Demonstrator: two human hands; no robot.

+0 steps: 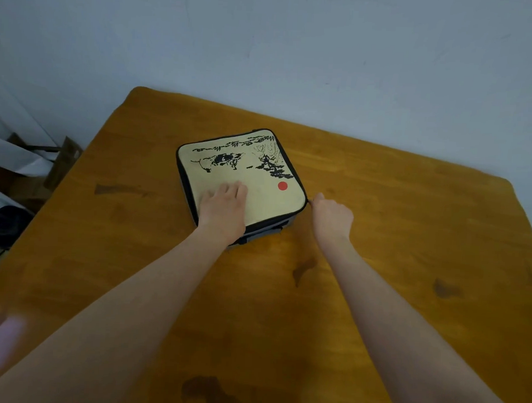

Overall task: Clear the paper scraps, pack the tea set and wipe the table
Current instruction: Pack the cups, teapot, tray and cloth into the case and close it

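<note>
Both bare forearms reach forward from the near edge. The left hand point(223, 207) lies palm-down, fingers spread flat and pointing far. The right hand point(331, 215) sits just to its right, curled, fingertips pinched together toward the left.

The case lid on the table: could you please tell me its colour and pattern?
Cream case lid, black ink landscape, one red dot, black edging; head view.
</note>
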